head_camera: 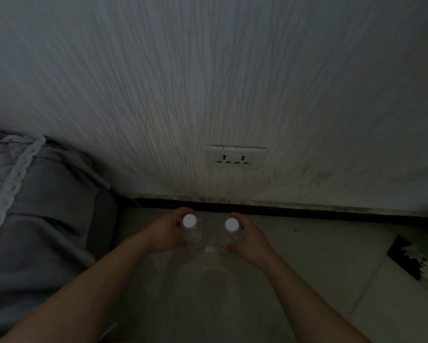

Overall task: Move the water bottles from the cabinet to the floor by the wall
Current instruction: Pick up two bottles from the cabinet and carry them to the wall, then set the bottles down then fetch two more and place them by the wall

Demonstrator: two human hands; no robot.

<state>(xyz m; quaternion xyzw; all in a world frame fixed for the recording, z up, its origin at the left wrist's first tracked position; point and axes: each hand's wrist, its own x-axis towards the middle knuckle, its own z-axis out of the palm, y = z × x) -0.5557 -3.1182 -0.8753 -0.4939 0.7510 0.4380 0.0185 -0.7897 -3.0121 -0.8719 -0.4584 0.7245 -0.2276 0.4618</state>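
Two clear water bottles with white caps stand upright side by side, close to the foot of the wall. My left hand (167, 231) wraps around the left bottle (190, 222) just below its cap. My right hand (249, 240) grips the right bottle (231, 225) the same way. Both bottles are seen from above, so their lower bodies are hard to make out in the dim light, and I cannot tell whether they touch the floor (319, 243). The cabinet is not in view.
A textured white wall (208, 82) with a double socket (234, 158) and a dark skirting strip (307, 212) rises straight ahead. A bed with grey bedding (34, 206) fills the left. A dark torn patch (411, 256) lies on the floor tiles at right.
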